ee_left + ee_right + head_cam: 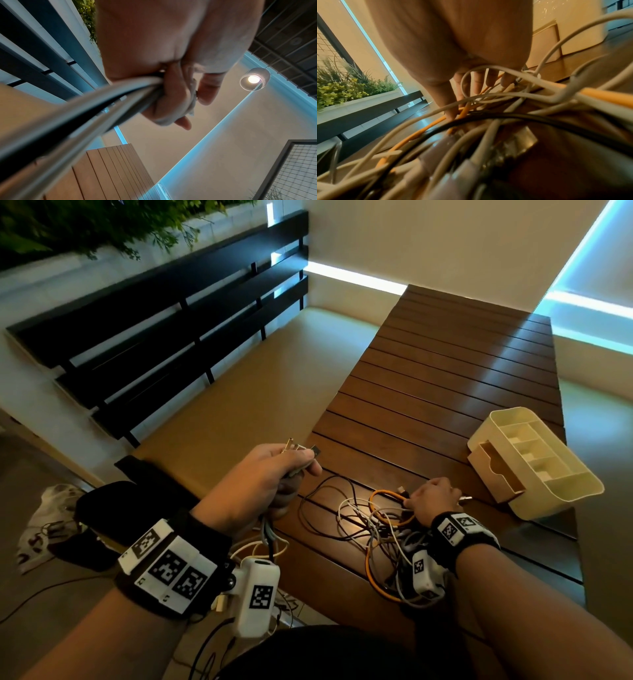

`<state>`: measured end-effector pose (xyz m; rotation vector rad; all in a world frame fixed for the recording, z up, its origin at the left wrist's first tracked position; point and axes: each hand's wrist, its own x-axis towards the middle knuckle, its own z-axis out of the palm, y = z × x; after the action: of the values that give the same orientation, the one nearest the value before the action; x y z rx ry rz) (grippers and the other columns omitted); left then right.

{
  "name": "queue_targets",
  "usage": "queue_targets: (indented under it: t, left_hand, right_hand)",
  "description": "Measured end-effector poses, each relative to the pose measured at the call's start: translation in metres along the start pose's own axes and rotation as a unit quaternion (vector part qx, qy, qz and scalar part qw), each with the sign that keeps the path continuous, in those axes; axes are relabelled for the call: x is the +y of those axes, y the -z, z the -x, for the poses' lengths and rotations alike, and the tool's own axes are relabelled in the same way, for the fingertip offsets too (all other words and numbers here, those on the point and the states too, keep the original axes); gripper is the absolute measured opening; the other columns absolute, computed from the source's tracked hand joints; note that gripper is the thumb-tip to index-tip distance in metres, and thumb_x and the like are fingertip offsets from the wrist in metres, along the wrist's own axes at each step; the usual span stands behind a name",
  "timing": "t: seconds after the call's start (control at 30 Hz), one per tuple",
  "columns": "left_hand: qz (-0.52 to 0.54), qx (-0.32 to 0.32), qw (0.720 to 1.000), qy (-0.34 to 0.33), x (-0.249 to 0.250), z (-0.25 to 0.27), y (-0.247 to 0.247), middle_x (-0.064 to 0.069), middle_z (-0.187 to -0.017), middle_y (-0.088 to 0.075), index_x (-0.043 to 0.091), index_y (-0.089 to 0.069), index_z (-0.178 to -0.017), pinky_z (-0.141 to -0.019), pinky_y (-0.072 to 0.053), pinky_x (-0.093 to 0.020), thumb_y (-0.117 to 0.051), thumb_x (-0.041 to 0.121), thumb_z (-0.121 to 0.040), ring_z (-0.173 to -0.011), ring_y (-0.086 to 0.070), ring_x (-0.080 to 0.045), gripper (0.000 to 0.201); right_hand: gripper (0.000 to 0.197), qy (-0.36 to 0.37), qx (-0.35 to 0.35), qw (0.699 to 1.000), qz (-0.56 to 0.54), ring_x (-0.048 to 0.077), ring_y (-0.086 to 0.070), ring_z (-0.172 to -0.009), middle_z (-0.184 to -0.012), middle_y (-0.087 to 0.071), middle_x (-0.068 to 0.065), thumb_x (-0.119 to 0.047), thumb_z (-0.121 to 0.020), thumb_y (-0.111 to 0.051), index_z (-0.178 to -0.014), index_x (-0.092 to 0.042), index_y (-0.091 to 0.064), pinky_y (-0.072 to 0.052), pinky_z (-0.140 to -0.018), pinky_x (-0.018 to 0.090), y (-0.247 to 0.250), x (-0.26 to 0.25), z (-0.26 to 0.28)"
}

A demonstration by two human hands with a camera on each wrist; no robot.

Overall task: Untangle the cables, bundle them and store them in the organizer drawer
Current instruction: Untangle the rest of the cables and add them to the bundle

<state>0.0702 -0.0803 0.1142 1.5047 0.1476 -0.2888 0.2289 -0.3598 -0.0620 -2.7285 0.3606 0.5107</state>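
A tangle of cables [373, 529] in white, grey, black and orange lies on the near part of the brown slatted table [445, 378]. My left hand [301, 467] is raised at the table's left edge and grips a bunch of cable ends [299, 449]; their plugs stick out above the fist. The left wrist view shows grey and black cables [109, 102] running through that left hand [188, 105]. My right hand [416, 501] rests on the tangle and pinches the orange cable [383, 494]. In the right wrist view, my right hand [462, 108] reaches down onto the orange cable [426, 128].
A cream organizer [548, 474] stands at the table's right, its drawer [493, 474] pulled open toward my right hand. Left of the table runs a beige bench [239, 392] with a black slatted back [154, 326]. Loose wires and a bag [44, 529] lie on the floor at lower left.
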Motion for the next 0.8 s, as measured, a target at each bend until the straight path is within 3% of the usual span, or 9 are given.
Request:
queue_targets:
  t: [0.1, 0.27, 0.5, 0.57, 0.67, 0.73, 0.8]
  left_hand:
    - [0.004, -0.007, 1.0, -0.003, 0.0, -0.001, -0.004, -0.002, -0.06, -0.025, 0.004, -0.062, -0.097, -0.045, -0.013, -0.03, -0.048, 0.033, -0.097, -0.047, -0.017, -0.015, 0.032]
    - [0.002, -0.019, 1.0, -0.004, 0.002, 0.001, -0.009, -0.002, -0.061, -0.025, 0.003, -0.061, -0.098, -0.045, -0.013, -0.031, -0.05, 0.033, -0.096, -0.049, -0.017, -0.016, 0.032]
    - [0.003, -0.021, 1.0, -0.011, 0.0, 0.005, -0.011, -0.001, -0.061, -0.026, 0.002, -0.061, -0.1, -0.045, -0.014, -0.029, -0.052, 0.037, -0.091, -0.048, -0.018, -0.015, 0.038]
    - [0.002, -0.02, 1.0, -0.011, 0.0, 0.006, -0.011, -0.001, -0.061, -0.026, 0.002, -0.061, -0.099, -0.045, -0.014, -0.029, -0.053, 0.039, -0.088, -0.048, -0.018, -0.014, 0.04]
    - [0.0, -0.021, 1.0, -0.01, 0.001, 0.006, -0.012, -0.001, -0.061, -0.026, 0.003, -0.061, -0.099, -0.044, -0.015, -0.028, -0.052, 0.039, -0.089, -0.048, -0.019, -0.015, 0.038]
    - [-0.001, -0.02, 1.0, -0.01, 0.002, 0.006, -0.013, -0.001, -0.061, -0.026, 0.002, -0.06, -0.1, -0.042, -0.016, -0.027, -0.05, 0.035, -0.094, -0.047, -0.019, -0.015, 0.035]
    - [-0.001, -0.015, 1.0, -0.008, 0.002, 0.006, -0.014, -0.001, -0.06, -0.025, 0.001, -0.06, -0.101, -0.042, -0.017, -0.025, -0.047, 0.03, -0.098, -0.047, -0.018, -0.014, 0.032]
  right_hand:
    - [0.04, 0.013, -0.007, 1.0, -0.012, 0.031, -0.032, -0.128, -0.135, -0.038, 0.0, -0.033, -0.08, -0.078, -0.113, -0.013, -0.065, -0.035, -0.104, 0.049, 0.003, -0.001, 0.006]
    - [0.013, 0.062, -0.019, 0.993, -0.104, 0.023, -0.034, -0.112, -0.118, -0.042, -0.006, -0.029, -0.074, -0.081, -0.077, -0.024, -0.07, -0.033, -0.1, 0.044, 0.009, -0.001, 0.015]
    - [0.01, 0.158, -0.009, 0.973, -0.169, 0.013, -0.034, -0.113, -0.106, -0.045, -0.02, -0.031, -0.08, -0.079, -0.077, -0.029, -0.069, -0.033, -0.104, 0.044, 0.015, -0.001, 0.025]
    - [0.012, 0.191, 0.009, 0.96, -0.203, 0.013, -0.042, -0.112, -0.107, -0.052, -0.027, -0.027, -0.079, -0.079, -0.073, -0.029, -0.069, -0.04, -0.101, 0.045, 0.015, 0.0, 0.027]
    - [0.011, 0.183, -0.01, 0.937, -0.297, 0.018, -0.069, -0.091, -0.104, -0.069, -0.015, -0.017, -0.082, -0.077, -0.076, -0.023, -0.07, -0.06, -0.082, 0.047, 0.017, -0.004, 0.033]
    - [0.006, 0.156, -0.042, 0.933, -0.322, 0.021, -0.073, -0.078, -0.098, -0.073, 0.001, -0.015, -0.084, -0.075, -0.085, -0.018, -0.069, -0.062, -0.076, 0.045, 0.021, -0.008, 0.04]
    - [0.014, 0.163, -0.049, 0.931, -0.323, 0.023, -0.073, -0.078, -0.094, -0.073, 0.008, -0.013, -0.083, -0.076, -0.091, -0.017, -0.067, -0.061, -0.072, 0.039, 0.026, -0.011, 0.044]
